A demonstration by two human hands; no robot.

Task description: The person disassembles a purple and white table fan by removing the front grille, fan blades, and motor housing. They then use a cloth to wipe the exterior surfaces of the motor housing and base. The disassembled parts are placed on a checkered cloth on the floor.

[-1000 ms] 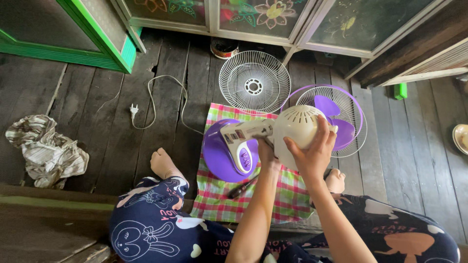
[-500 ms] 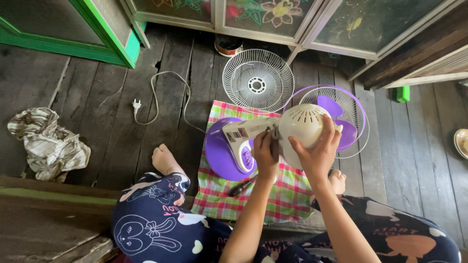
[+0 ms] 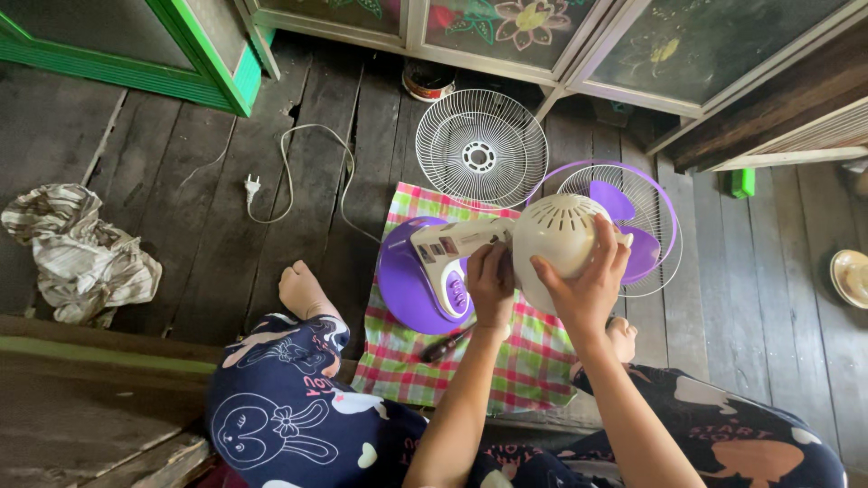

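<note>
Gripping the fan with both hands, we take the motor housing (image 3: 553, 237) as landmark for everything. Our right hand (image 3: 583, 285) wraps the near side of that cream housing, fingers spread and pressed onto the dome, thumb on its left flank. Our left hand (image 3: 491, 285) sits just left of the housing, curled shut around the joint where the neck (image 3: 461, 241) meets it; we cannot tell whether it pinches a small tool or only the joint.

The fan's long axis runs left to right: purple base (image 3: 407, 287) left of the housing, neck between, purple blade (image 3: 624, 226) and rear guard (image 3: 660, 235) right of and beyond the housing. So the joint lies between our two hands, nearer the left one.

A screwdriver (image 3: 445, 344) lies on the checked cloth (image 3: 533, 361), below-left of the housing, apart from both hands, closer to the left hand. The loose front guard (image 3: 481, 149) lies flat on the floorboards (image 3: 163, 244) above-left of the housing, not touching it. The cord with plug (image 3: 251, 188) trails far left. A crumpled rag (image 3: 77, 258) sits farther left still. A small green object (image 3: 742, 182) lies to the right.
</note>
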